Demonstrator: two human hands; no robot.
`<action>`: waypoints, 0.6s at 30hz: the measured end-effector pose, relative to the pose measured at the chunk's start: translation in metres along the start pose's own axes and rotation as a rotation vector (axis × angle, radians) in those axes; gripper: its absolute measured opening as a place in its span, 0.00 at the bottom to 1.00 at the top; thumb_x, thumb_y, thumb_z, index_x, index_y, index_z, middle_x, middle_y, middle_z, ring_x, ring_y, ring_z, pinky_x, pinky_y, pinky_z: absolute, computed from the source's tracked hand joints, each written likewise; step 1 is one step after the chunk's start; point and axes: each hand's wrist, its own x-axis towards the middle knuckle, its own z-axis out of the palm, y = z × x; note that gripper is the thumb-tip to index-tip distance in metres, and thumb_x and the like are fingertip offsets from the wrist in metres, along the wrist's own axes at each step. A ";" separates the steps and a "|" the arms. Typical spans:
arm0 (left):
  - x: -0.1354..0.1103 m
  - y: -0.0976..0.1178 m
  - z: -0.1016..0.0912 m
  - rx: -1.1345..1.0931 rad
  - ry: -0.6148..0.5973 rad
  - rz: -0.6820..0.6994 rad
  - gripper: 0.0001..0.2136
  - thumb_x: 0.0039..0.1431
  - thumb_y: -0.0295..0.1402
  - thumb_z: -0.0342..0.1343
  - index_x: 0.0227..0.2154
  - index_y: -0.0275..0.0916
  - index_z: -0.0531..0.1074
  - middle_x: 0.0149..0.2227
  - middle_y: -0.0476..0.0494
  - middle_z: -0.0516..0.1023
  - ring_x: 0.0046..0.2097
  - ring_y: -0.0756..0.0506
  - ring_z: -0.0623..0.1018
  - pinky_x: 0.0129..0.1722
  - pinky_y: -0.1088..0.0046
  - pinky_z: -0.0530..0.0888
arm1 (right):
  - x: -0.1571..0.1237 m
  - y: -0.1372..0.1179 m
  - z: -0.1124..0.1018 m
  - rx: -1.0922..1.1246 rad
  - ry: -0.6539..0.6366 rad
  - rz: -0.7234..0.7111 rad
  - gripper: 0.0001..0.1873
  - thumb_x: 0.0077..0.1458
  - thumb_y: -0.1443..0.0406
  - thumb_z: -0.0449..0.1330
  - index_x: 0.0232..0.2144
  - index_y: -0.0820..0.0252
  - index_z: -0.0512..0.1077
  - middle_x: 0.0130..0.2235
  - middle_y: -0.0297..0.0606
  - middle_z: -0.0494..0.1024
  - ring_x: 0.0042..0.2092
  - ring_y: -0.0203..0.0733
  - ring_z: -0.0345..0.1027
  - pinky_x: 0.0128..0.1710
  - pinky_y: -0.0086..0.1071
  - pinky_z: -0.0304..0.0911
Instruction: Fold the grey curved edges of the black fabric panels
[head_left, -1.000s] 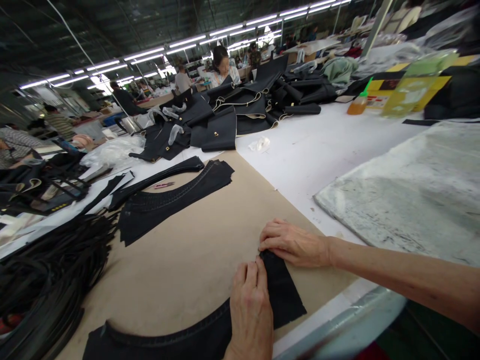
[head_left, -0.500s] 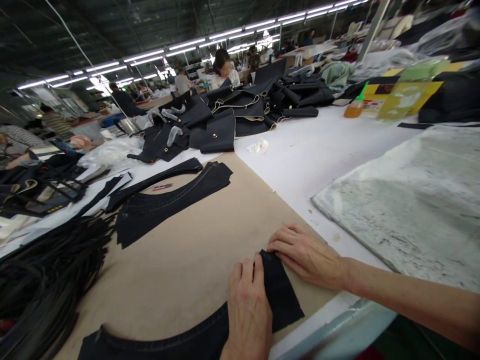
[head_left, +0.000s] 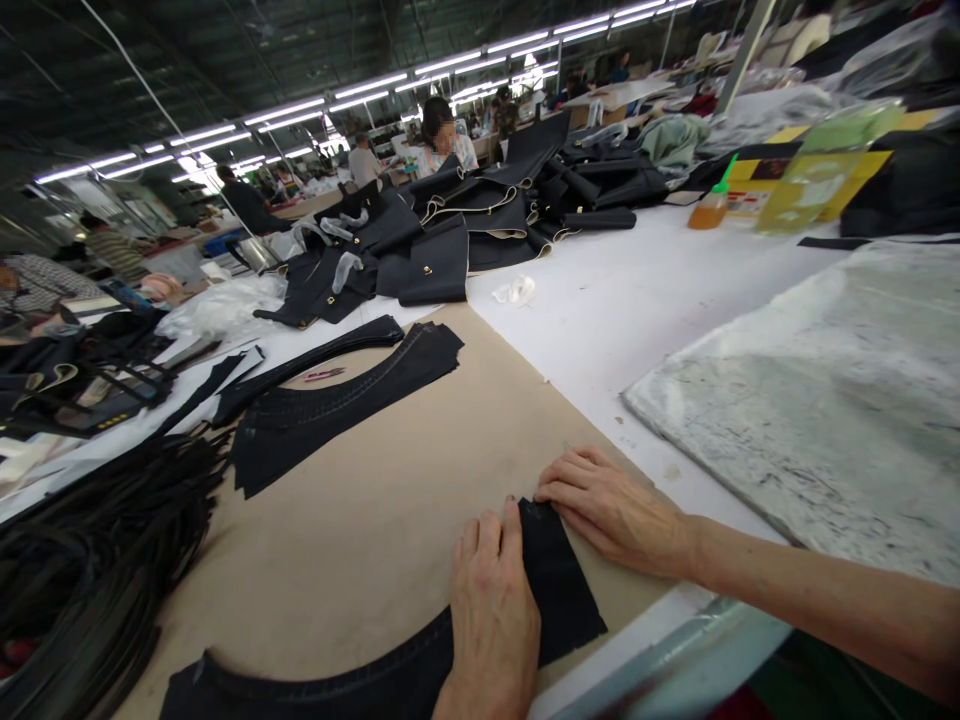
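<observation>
Long workshop tables run under strip lights, with other people seated in the upper left of the frame. Low in the centre, a tan paper sheet (head_left: 390,500) covers the white table (head_left: 622,290). On it lies a curved black leather piece (head_left: 559,585), its squared end just right of centre at the bottom. The left hand (head_left: 491,610) lies flat on this piece, fingers straight and together – pressing, not gripping. The right hand (head_left: 611,510) rests just beside it, fingers loosely spread, with its fingertips at the piece's far edge. A stack of similar curved pieces (head_left: 337,400) sits left of centre, well apart. Black straps (head_left: 90,540) crowd the lower left – a grey stone slab (head_left: 810,400) fills the right.
</observation>
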 end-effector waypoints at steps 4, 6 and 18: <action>0.003 0.000 0.000 0.050 -0.014 0.020 0.24 0.55 0.15 0.45 0.54 0.34 0.67 0.37 0.41 0.71 0.38 0.44 0.70 0.39 0.65 0.71 | 0.000 0.000 0.000 -0.006 0.000 0.003 0.16 0.59 0.73 0.47 0.44 0.60 0.70 0.42 0.42 0.73 0.44 0.45 0.63 0.47 0.44 0.54; 0.003 0.001 0.001 0.085 -0.010 0.037 0.24 0.53 0.15 0.46 0.54 0.33 0.68 0.38 0.41 0.71 0.38 0.43 0.69 0.39 0.65 0.71 | 0.001 0.000 0.000 -0.008 0.002 0.005 0.16 0.59 0.74 0.47 0.44 0.60 0.70 0.42 0.42 0.73 0.44 0.45 0.63 0.47 0.44 0.54; 0.003 0.008 0.002 0.229 -0.030 0.153 0.24 0.57 0.20 0.48 0.57 0.37 0.65 0.41 0.40 0.71 0.39 0.45 0.69 0.37 0.67 0.69 | 0.001 -0.002 0.002 -0.049 -0.005 0.017 0.16 0.58 0.74 0.47 0.44 0.59 0.69 0.42 0.41 0.72 0.44 0.44 0.62 0.48 0.44 0.54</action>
